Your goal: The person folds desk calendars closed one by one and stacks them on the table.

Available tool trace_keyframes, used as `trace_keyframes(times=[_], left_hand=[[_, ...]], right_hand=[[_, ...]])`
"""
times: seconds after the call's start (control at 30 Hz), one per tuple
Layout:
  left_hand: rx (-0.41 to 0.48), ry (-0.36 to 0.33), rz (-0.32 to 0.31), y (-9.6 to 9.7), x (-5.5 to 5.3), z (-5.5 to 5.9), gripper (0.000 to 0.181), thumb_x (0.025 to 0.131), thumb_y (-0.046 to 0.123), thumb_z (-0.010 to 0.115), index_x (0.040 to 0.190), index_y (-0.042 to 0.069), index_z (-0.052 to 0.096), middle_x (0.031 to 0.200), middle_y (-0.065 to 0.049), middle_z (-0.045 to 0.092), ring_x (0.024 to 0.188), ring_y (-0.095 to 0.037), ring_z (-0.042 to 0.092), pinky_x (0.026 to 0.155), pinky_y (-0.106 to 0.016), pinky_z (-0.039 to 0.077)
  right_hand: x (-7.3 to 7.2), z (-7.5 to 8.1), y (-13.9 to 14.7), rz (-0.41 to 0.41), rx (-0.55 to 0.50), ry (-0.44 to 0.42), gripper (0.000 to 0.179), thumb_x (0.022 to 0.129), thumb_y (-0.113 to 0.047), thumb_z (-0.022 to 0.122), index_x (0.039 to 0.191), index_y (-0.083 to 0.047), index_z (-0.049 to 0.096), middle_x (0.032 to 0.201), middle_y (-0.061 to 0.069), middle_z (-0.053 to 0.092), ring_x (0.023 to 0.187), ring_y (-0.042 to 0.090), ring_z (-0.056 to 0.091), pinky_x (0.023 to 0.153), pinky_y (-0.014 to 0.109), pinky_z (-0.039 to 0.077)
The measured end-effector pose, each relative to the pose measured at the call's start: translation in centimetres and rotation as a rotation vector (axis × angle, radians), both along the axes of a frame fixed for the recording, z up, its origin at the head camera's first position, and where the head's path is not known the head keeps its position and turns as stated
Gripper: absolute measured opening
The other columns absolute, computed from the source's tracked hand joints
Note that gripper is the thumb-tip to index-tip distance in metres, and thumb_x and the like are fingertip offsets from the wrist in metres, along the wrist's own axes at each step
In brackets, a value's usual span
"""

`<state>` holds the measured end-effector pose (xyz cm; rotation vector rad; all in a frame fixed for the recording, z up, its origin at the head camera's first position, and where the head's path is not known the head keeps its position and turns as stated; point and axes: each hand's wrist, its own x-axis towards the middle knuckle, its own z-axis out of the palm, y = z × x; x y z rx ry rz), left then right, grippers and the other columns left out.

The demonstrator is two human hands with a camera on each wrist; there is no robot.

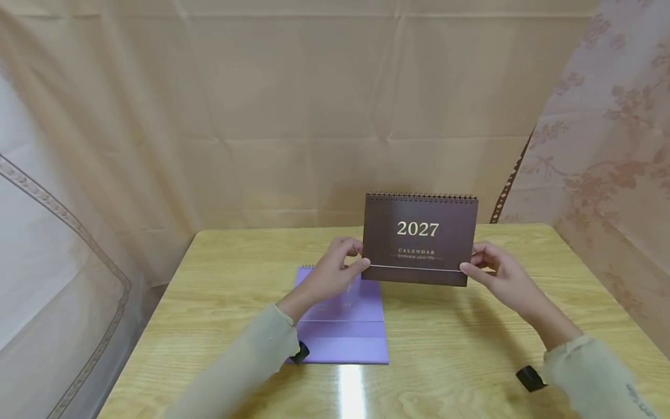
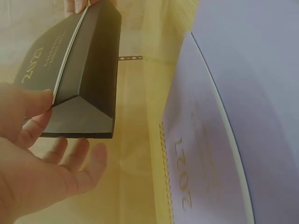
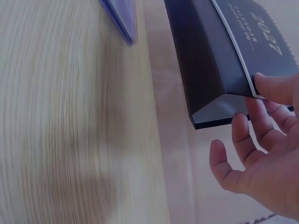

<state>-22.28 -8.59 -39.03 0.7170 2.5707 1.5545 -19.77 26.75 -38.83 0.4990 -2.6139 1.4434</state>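
Observation:
A dark brown 2027 desk calendar [image 1: 419, 238] with a spiral binding along its top is held up above the table, its cover facing me. My left hand [image 1: 337, 267] pinches its left edge, thumb on the front near the pale line. At the opposite edge my right hand [image 1: 505, 279] pinches it the same way, thumb in front and fingers behind. In the left wrist view the folded base of the dark calendar [image 2: 88, 93] shows from the side. A purple 2027 desk calendar [image 1: 342, 329] stands on the table below my left forearm, partly hidden by it.
The wood-grain table [image 1: 445, 361] ends at a beige cloth [image 1: 293, 116] hanging behind it. Patterned cloth [image 1: 617, 145] hangs at the right and a pale cloth [image 1: 47, 279] at the left.

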Motion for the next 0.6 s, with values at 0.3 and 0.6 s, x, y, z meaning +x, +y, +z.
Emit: trace_keyframes(times=[0.3, 0.6], left_hand=[[0.037, -0.04, -0.031, -3.2, 1.0, -0.2, 0.016, 0.101, 0.016, 0.064, 0.109, 0.004, 0.057, 0.147, -0.024, 0.039, 0.129, -0.038, 0.05, 0.101, -0.05, 0.05], [0.018, -0.054, -0.056, -4.0, 2.1, 0.1, 0.019, 0.101, 0.02, 0.066, 0.108, 0.005, 0.057, 0.148, -0.023, 0.037, 0.128, -0.036, 0.051, 0.099, -0.048, 0.051]], right_hand=[[0.3, -0.1, -2.3, 0.086, -0.039, -0.061, 0.025, 0.1, -0.01, 0.066, 0.12, 0.001, 0.055, 0.097, 0.007, 0.061, 0.089, 0.013, 0.06, 0.076, 0.022, 0.051], [0.4, 0.2, -2.8, 0.118, -0.052, -0.125, 0.027, 0.1, -0.012, 0.066, 0.122, 0.001, 0.058, 0.096, 0.01, 0.064, 0.09, 0.017, 0.061, 0.079, 0.024, 0.051]])
